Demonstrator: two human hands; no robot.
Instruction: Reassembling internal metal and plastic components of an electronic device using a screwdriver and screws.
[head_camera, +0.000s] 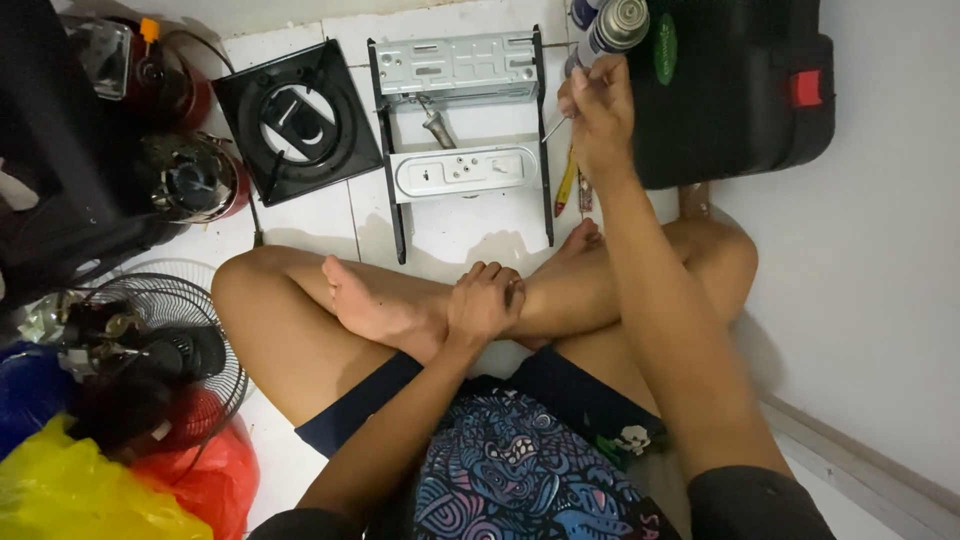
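White floor tiles: right hand (598, 112) fingers pinch a thin tool (556, 126), tip just beside metal chassis (458, 68), leftward. Left hand (484, 300) closed on ankle (520, 300).

A green oval label (666, 47) is seen on the lid of the black plastic case (740, 95) at the upper right, beside a red latch (807, 88) on the case's edge. A spray can (610, 30) with a grey and white printed wrapper is stood at the top edge, just left of the case and right above the right hand (600, 115). At the lower left, a yellow plastic bag (80, 490), a red bag (205, 475) and a blue bag (25, 395) are bunched together on the floor under a wire fan guard (190, 330).
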